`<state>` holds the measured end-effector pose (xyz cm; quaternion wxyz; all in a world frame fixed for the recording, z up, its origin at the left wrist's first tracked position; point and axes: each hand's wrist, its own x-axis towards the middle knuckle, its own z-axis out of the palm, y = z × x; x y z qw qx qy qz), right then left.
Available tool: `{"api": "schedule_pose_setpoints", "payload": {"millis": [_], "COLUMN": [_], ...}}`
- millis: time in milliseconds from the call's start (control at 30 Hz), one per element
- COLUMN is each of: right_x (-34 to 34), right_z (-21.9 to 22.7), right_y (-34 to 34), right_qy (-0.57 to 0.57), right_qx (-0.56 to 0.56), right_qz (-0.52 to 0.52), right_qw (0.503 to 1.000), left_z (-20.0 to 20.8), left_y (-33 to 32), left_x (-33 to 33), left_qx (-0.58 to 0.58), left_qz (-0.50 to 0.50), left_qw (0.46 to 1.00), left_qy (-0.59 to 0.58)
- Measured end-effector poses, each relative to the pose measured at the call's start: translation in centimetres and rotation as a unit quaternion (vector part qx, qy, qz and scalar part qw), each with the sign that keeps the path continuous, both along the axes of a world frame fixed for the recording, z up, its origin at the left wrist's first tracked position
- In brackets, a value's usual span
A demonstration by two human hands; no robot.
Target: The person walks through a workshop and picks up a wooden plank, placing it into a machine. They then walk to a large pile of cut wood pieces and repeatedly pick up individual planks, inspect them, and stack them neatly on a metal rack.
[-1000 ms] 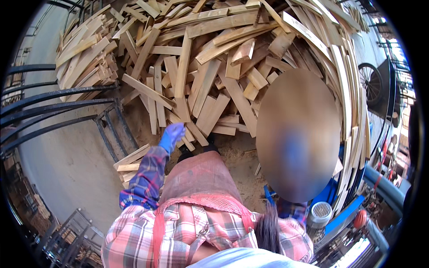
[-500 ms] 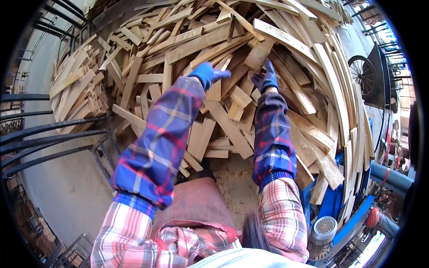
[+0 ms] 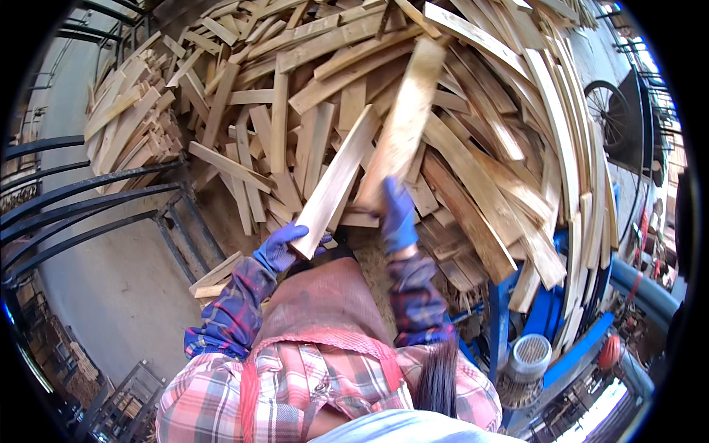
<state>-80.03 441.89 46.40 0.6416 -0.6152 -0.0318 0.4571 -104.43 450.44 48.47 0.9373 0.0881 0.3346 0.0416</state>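
Note:
My left hand (image 3: 278, 248), in a blue glove, grips the near end of a pale wooden plank (image 3: 336, 182). That plank slants away from me toward the pile. In my right hand (image 3: 399, 215), gloved the same way, is the lower end of a wider wooden board (image 3: 406, 118), slightly smeared by motion. Both pieces are lifted above the heap of loose wooden boards (image 3: 244, 97), their far ends close to one another. The fingers of my right hand are partly hidden behind its board.
A neater stack of short boards (image 3: 125, 125) stands at the far left, near a black metal frame (image 3: 88, 193). Long planks (image 3: 565, 155) curve along the right side. Blue machinery with a round grey motor (image 3: 531, 359) sits at the lower right, and a spoked wheel (image 3: 605, 103) stands beyond.
Both hands have drawn back from the pile toward my body. Before, they reached out with fingers spread; now each grips a board.

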Motion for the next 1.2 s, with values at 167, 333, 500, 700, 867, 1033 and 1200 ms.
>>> {"api": "schedule_pose_setpoints", "payload": {"millis": [167,333,500,700,867,1033,1200], "right_x": [-8.4,3.1,27.8,24.2,7.0,-18.2,-32.6], "right_z": [5.3,7.9,7.2,4.7,2.8,4.8,-1.0], "right_y": [-6.4,-3.3,-0.4,3.3,-8.0,-10.7,-7.4], "right_qy": [0.046,-0.355,-0.679,-0.528,-0.399,-0.061,-0.266], "right_qx": [-0.222,-0.337,-0.456,-0.539,-0.244,-0.248,0.04], "right_qz": [0.192,0.519,0.18,0.249,0.26,0.379,0.638], "right_qw": [0.955,0.701,0.547,0.607,0.845,0.89,0.721], "left_z": [-1.7,-6.7,-4.0,-2.7,-3.6,-8.8,-9.1], "left_y": [-3.5,-6.0,-7.2,-11.9,-13.8,-17.8,-18.2], "left_x": [3.5,3.2,-1.1,-11.1,-13.5,-15.6,-22.6], "left_qx": [-0.122,0.078,0.182,0.101,0.092,0.104,-0.082], "left_qz": [-0.011,-0.049,-0.093,-0.007,0.155,0.295,0.459], "left_qw": [0.992,0.992,0.97,0.981,0.966,0.917,0.856], "left_qy": [0.004,0.087,0.13,0.163,0.188,0.246,0.224]}}
